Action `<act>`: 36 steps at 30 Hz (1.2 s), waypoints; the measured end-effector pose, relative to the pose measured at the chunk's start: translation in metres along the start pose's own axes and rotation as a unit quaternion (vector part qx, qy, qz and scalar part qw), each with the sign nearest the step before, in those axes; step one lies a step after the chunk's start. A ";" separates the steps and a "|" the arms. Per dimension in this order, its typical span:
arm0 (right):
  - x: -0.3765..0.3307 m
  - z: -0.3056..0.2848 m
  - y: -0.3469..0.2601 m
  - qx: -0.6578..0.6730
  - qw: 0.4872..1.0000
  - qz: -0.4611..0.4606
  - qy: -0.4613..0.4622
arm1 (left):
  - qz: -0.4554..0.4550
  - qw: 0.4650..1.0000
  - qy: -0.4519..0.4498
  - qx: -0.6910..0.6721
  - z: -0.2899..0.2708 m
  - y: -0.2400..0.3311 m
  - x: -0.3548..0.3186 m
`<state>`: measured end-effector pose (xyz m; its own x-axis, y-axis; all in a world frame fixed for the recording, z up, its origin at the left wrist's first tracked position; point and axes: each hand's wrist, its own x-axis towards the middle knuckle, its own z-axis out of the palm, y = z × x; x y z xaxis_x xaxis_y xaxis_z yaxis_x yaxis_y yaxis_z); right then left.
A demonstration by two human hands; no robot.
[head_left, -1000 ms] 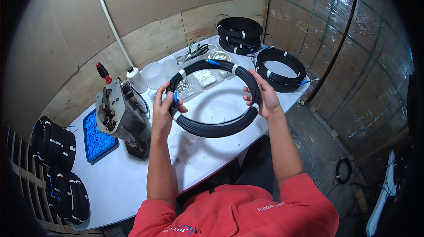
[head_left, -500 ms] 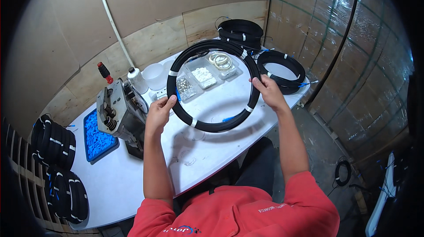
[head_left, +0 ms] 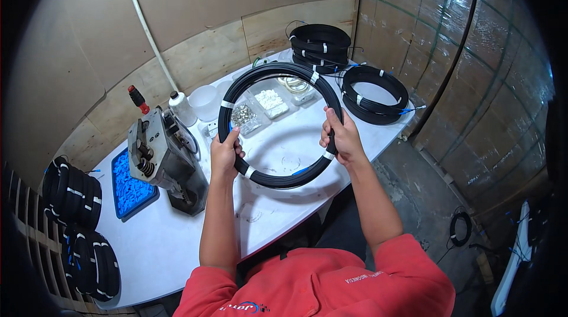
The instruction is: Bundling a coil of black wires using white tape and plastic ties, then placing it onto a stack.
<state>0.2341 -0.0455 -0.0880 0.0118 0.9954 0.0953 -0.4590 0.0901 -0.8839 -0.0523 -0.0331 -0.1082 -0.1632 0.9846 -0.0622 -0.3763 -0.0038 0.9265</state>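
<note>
A large coil of black cable [head_left: 283,180], bound with white tape bands, is held tilted over the white table [head_left: 284,213]. My left hand [head_left: 226,152] is closed round its left side, thumb on top. On the opposite side my right hand [head_left: 342,135] grips the coil with the fingers wrapped round it. A bit of blue shows at the coil's lower inner edge. Through the ring I see a clear box of small metal parts [head_left: 245,117] and a clear box of white pieces [head_left: 271,103]; the coil partly hides a box with cream rings [head_left: 297,86].
A metal bench machine [head_left: 171,157] stands left, beside a tray of blue pieces [head_left: 133,184]. More cable coils lie at the back [head_left: 319,48], back right [head_left: 376,95] and far left [head_left: 71,193]. A white bottle [head_left: 182,109] is behind the machine. Wrapped cartons [head_left: 426,68] rise right.
The coil has moved slightly left and toward me. My right hand has shifted lower along it, with its fingers now curled round the ring.
</note>
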 end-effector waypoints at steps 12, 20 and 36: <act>0.027 -0.008 0.007 0.059 0.997 0.027 0.036 | 0.080 0.996 -0.011 -0.037 0.015 0.023 -0.029; 0.026 -0.054 0.001 0.013 0.996 0.034 -0.080 | 0.072 0.995 -0.076 -0.006 -0.003 0.026 -0.018; 0.031 -0.064 -0.002 -0.221 0.971 -0.084 0.034 | 0.013 0.984 -0.088 0.153 -0.015 0.020 -0.007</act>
<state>0.2921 -0.0130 -0.1120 0.1183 0.9640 0.2381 -0.0186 0.2419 -0.9701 -0.0729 -0.0430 -0.0948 0.0008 1.0000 0.0033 -0.0773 -0.0032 0.9970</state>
